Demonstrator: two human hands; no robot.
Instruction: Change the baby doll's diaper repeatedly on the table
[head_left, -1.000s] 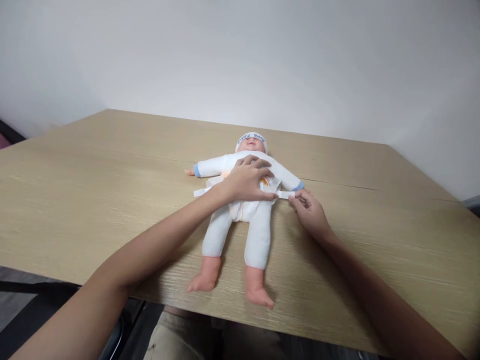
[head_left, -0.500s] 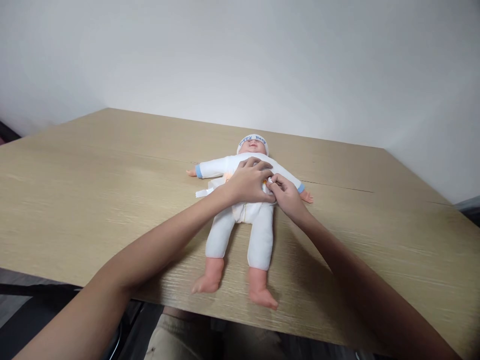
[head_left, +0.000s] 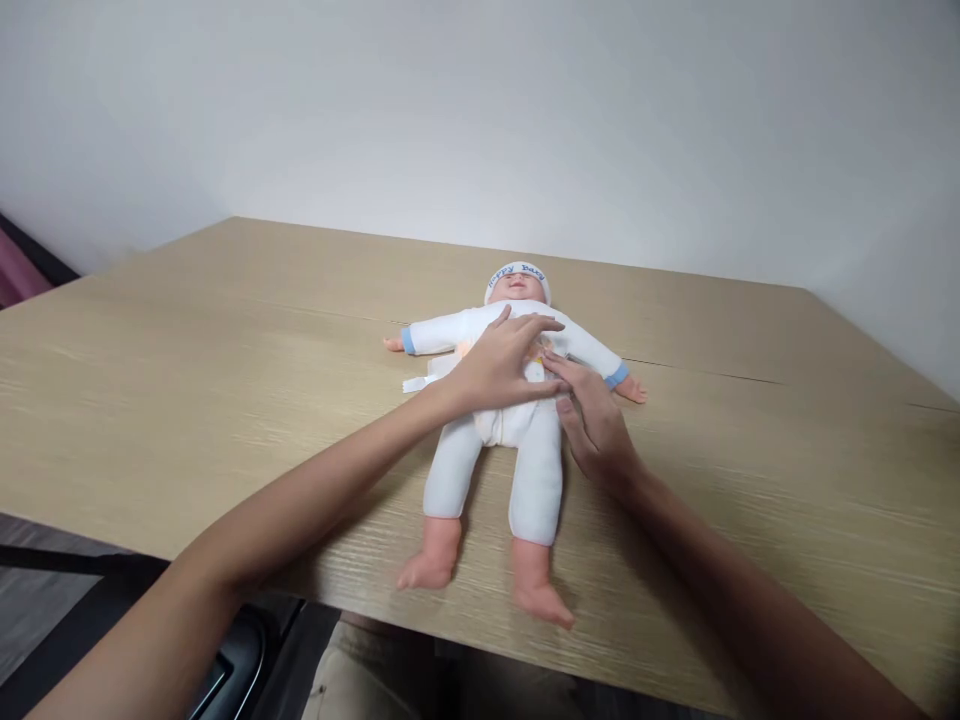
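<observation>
A baby doll (head_left: 535,495) in white clothes with blue cuffs lies on its back, feet toward me, wearing a white cap (head_left: 516,272) with blue lettering. Around its hips is a white diaper (head_left: 501,425) with an orange print at the waist. My left hand (head_left: 501,362) rests across the diaper's front, fingers spread and thumb stretched toward the right. My right hand (head_left: 592,415) lies against the diaper's right side with its fingers extended, the fingertips touching the front near the print. An unfastened white tab (head_left: 416,384) sticks out at the left side of the waist.
The doll lies on a light wooden table (head_left: 225,400) with a thin seam across it. A pale wall (head_left: 480,120) stands behind. Below the near edge are a black chair (head_left: 112,610) and my beige-clad leg (head_left: 367,670). Something pink (head_left: 21,268) shows at the far left.
My right hand has gone from a pinch at the diaper's waist to outstretched fingers laid on its side. My left hand stays on the front. The whole view has shifted slightly.
</observation>
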